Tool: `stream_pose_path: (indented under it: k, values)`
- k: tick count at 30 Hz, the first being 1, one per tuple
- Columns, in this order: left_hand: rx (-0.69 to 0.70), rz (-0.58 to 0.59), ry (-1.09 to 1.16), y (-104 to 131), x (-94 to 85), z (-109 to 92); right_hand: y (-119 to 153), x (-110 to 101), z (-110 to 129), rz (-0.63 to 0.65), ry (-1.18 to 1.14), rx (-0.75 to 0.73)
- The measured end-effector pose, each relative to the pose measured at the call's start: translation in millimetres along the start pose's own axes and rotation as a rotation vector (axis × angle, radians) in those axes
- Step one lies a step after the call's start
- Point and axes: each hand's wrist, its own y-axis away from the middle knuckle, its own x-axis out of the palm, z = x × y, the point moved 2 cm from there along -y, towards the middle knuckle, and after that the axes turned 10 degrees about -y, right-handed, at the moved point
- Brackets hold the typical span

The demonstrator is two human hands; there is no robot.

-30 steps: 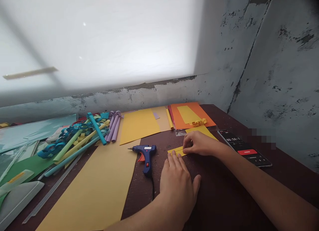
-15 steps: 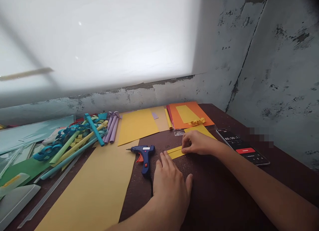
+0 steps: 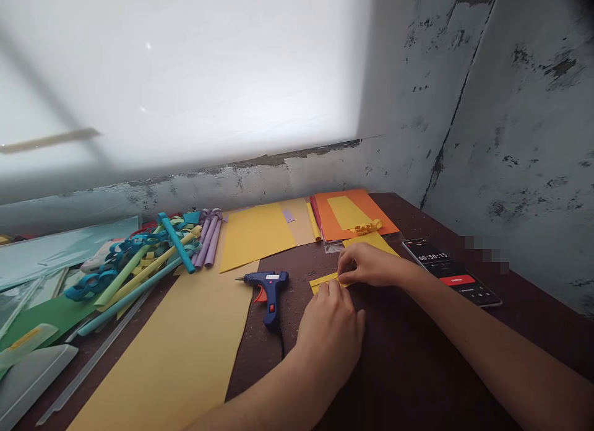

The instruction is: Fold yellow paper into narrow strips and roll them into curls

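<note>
A small yellow paper piece (image 3: 319, 284) with a line or fold along it lies on the dark table under my fingers. My right hand (image 3: 359, 265) pinches its far right part between thumb and fingertips. My left hand (image 3: 330, 329) rests on the near edge of the paper, fingers bent and close together, fingertips touching it; its palm is hidden. Left of my hands, a blue glue gun (image 3: 270, 295) with an orange trigger lies on its side, its nozzle pointing left.
A large tan sheet (image 3: 171, 350) covers the left front. Behind are a yellow sheet (image 3: 255, 233), an orange sheet (image 3: 383, 217) and purple rolls (image 3: 212, 242). Coloured paper rings and rolls (image 3: 139, 257) pile up at left. A phone (image 3: 450, 273) lies at right.
My left hand has moved right along the paper, and its fingers are more bent and drawn together. My right hand has hardly moved and keeps its pinch.
</note>
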Motion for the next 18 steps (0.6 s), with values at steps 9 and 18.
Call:
stream_pose_path:
  k: [9, 18]
  values:
    - [0.018, 0.027, 0.008, 8.5, 6.3, -4.0, 1.7, -1.3, 6.8, 0.004, 0.000, 0.025]
    - [0.037, 0.003, 0.089, 5.2, 8.6, 4.4, 0.3, -0.9, 4.3, 0.002, 0.013, -0.016]
